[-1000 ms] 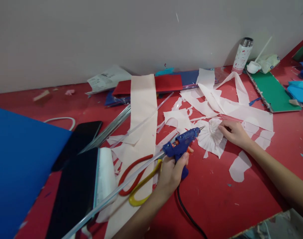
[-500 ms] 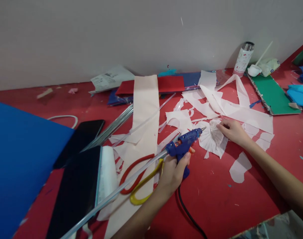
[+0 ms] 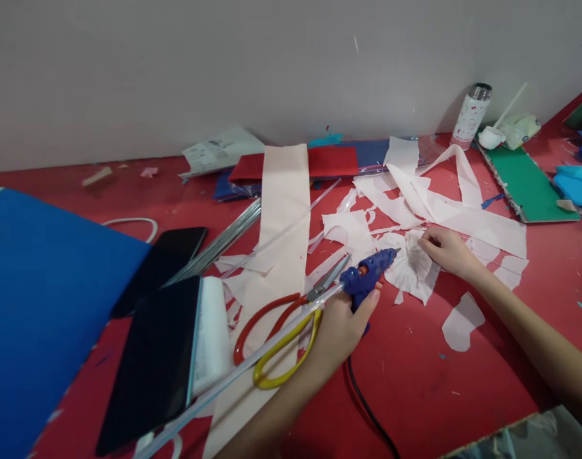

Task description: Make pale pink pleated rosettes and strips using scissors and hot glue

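Between hands, on red table, pleated paper

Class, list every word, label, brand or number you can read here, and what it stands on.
No text reads clearly.
Whitish printed sheet: dark print, too blurred.
White, red-patterned bottle with silver top: markings too small.
Pale soft plastic packet: blue mark, too blurred.

glue gun: blue, tilted, nozzle toward the pleated piece
glue stick: long, clear, jutting from the gun's rear
pleated piece: white, creased, fanned out on the table
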The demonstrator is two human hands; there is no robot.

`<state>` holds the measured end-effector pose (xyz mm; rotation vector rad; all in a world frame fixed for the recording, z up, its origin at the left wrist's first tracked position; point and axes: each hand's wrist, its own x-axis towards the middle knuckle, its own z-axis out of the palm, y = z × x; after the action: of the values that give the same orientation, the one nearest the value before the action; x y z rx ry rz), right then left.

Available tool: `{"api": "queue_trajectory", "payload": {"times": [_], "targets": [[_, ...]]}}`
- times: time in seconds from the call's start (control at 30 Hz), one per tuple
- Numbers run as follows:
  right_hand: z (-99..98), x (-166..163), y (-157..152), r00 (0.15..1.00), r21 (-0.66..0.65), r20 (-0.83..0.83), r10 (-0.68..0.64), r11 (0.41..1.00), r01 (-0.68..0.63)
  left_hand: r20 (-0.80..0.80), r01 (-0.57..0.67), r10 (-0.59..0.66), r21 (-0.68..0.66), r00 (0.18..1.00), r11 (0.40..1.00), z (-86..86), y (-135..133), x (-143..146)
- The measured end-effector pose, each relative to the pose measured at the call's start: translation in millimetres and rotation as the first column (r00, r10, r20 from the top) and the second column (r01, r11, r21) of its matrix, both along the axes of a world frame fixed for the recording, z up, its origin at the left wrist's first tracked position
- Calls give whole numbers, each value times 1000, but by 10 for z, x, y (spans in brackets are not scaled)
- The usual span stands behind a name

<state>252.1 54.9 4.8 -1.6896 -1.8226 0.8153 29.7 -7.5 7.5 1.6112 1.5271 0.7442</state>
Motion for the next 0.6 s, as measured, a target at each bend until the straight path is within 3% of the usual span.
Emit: {"api": "queue_trajectory", "payload": {"times": [0.3, 0.6], "targets": [[-21, 14, -13, 1000, 13, -7, 13, 1000, -13, 56, -89, 90, -19, 994, 996, -66, -37, -39], [-39, 22, -7, 1000, 13, -3, 18, 1000, -18, 71, -97, 98, -21, 993, 995, -118, -40, -64]]}}
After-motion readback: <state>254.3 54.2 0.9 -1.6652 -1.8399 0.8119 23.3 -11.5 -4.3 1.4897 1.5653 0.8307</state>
